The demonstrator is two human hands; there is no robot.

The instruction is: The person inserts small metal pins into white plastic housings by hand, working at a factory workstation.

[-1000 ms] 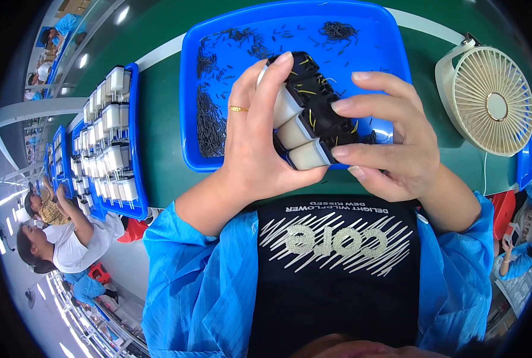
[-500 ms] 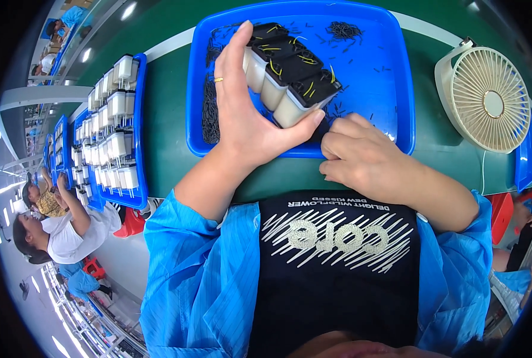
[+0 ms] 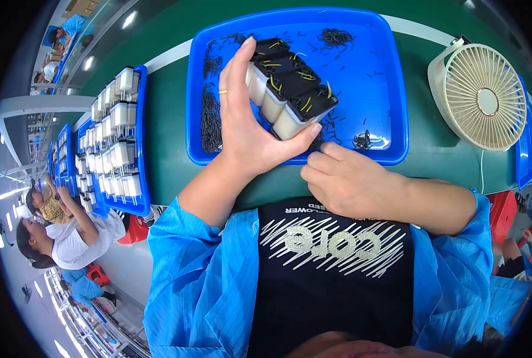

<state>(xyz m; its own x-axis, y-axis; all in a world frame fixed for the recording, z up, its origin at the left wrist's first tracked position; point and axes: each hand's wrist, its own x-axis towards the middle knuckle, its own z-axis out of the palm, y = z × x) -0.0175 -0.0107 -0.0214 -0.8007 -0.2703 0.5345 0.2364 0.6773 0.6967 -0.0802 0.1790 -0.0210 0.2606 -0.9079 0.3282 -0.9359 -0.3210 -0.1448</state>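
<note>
My left hand (image 3: 248, 134) is wrapped round a row of several white box-shaped units with black tops (image 3: 305, 107), fingers on the far left side and thumb at the near end. Short yellow wires stick out of the black tops. The row is tilted over a blue tray (image 3: 402, 101). My right hand (image 3: 343, 179) is curled closed at the tray's near rim, just right of my left thumb. Its fingertips are hidden, so what they hold cannot be made out. Small black tube pieces (image 3: 211, 122) lie heaped along the tray's left side.
Another heap of black pieces (image 3: 336, 37) lies at the tray's back, and a small black-and-clear clump (image 3: 363, 140) at its near right. A cream fan (image 3: 487, 101) stands right. Stacked white units (image 3: 120, 113) fill a blue tray at left; co-workers (image 3: 78, 238) sit beyond.
My right hand has shifted left and slightly nearer to me, uncovering the small clump in the tray's near right corner. The left hand keeps its grip on the row; the whole view has shifted slightly.
</note>
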